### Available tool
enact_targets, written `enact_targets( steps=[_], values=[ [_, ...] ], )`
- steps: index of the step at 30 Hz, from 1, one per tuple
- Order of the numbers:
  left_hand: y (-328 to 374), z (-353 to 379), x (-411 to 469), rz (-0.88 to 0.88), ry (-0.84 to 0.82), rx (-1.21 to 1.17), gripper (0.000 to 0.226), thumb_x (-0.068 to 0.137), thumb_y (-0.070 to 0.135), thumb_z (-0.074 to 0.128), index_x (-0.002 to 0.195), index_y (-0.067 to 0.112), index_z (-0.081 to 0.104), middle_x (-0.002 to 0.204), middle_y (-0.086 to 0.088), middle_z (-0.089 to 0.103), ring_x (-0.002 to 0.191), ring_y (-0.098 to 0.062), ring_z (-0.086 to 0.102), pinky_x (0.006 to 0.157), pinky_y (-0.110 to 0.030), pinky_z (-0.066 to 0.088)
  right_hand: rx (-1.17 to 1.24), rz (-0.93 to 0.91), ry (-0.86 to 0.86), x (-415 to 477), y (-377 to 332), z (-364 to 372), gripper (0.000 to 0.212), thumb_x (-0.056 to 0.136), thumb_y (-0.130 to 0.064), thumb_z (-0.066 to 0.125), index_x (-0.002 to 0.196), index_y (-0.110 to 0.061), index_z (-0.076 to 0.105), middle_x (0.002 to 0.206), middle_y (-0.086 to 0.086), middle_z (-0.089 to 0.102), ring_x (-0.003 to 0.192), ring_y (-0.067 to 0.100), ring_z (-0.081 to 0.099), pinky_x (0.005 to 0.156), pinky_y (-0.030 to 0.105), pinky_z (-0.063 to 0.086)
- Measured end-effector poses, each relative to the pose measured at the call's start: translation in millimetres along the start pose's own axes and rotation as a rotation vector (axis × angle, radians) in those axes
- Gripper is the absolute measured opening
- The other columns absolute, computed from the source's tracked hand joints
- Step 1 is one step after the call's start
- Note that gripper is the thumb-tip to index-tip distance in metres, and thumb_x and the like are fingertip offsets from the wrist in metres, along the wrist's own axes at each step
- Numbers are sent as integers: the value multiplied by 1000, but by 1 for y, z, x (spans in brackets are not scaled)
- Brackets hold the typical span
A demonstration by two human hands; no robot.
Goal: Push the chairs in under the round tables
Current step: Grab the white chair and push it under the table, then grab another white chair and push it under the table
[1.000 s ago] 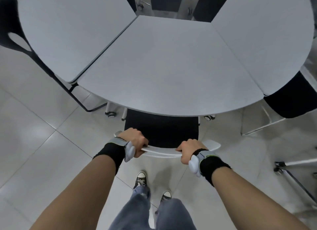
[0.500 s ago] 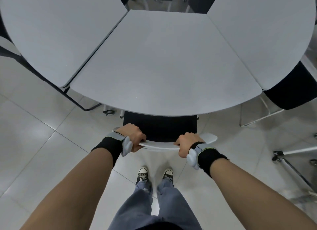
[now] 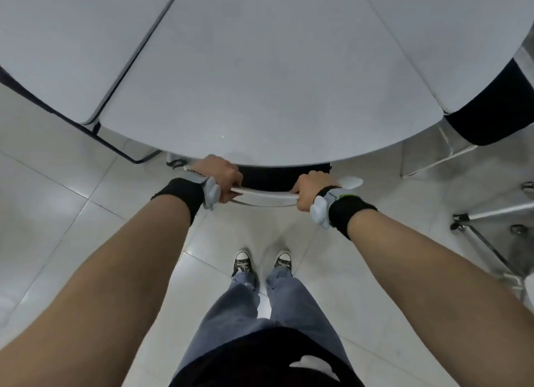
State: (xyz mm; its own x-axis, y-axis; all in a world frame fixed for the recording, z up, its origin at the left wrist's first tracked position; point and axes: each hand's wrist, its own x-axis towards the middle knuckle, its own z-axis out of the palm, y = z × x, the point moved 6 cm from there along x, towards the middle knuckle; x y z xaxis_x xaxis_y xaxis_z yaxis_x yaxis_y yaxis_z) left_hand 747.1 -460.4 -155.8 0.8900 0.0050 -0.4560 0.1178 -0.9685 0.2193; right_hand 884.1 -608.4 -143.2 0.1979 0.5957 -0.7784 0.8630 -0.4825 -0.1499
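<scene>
A chair with a white backrest (image 3: 267, 196) and a black seat (image 3: 277, 176) stands straight in front of me, its seat almost wholly hidden under the grey round table (image 3: 260, 83). My left hand (image 3: 221, 176) grips the left end of the backrest's top edge. My right hand (image 3: 310, 190) grips the right end. Only a narrow black strip of seat shows between the table's rim and the backrest.
A second black-seated chair (image 3: 497, 112) sits partly under the table at the right. Chrome chair legs with castors (image 3: 479, 227) stand on the floor at far right. A black metal frame (image 3: 86, 132) runs under the table's left section. My feet (image 3: 261, 263) are on white tiles.
The chair has slid forward under the table with both hands still gripping the backrest; less of the black seat shows, and I have stepped closer to the table.
</scene>
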Motion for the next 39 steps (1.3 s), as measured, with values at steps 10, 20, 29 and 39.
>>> enact_targets(
  steps=[10, 20, 29, 39],
  values=[
    [-26, -20, 18, -20, 23, 40, 21, 79, 51, 61, 81, 31, 67, 78, 12, 61, 70, -18, 62, 59, -22, 41, 33, 3, 23, 21, 8, -27, 40, 56, -18, 54, 90, -15, 75, 83, 8, 73, 68, 26, 66, 61, 28, 54],
    [-13, -2, 9, -123, -52, 100, 22, 79, 60, 51, 81, 39, 47, 85, 15, 59, 70, -17, 53, 57, -24, 36, 30, 14, 89, -4, 4, -10, 39, 64, -17, 57, 99, -26, 73, 93, 6, 72, 81, 27, 67, 77, 37, 58],
    [53, -40, 29, -290, -230, -112, 59, 80, 32, 66, 136, 29, 49, 131, -2, 61, 117, -27, 59, 98, -34, 46, 209, 45, 317, -96, 81, -4, 60, 86, -40, 58, 142, -29, 39, 145, 0, 46, 127, 25, 47, 101, 34, 37],
    [263, -129, 148, -253, -16, -168, 66, 90, 24, 52, 151, 25, 28, 155, -1, 33, 138, -27, 40, 110, -40, 40, 314, 228, 492, -215, 307, 34, 59, 86, -37, 58, 142, -30, 40, 143, 3, 49, 125, 28, 50, 103, 34, 38]
  ],
)
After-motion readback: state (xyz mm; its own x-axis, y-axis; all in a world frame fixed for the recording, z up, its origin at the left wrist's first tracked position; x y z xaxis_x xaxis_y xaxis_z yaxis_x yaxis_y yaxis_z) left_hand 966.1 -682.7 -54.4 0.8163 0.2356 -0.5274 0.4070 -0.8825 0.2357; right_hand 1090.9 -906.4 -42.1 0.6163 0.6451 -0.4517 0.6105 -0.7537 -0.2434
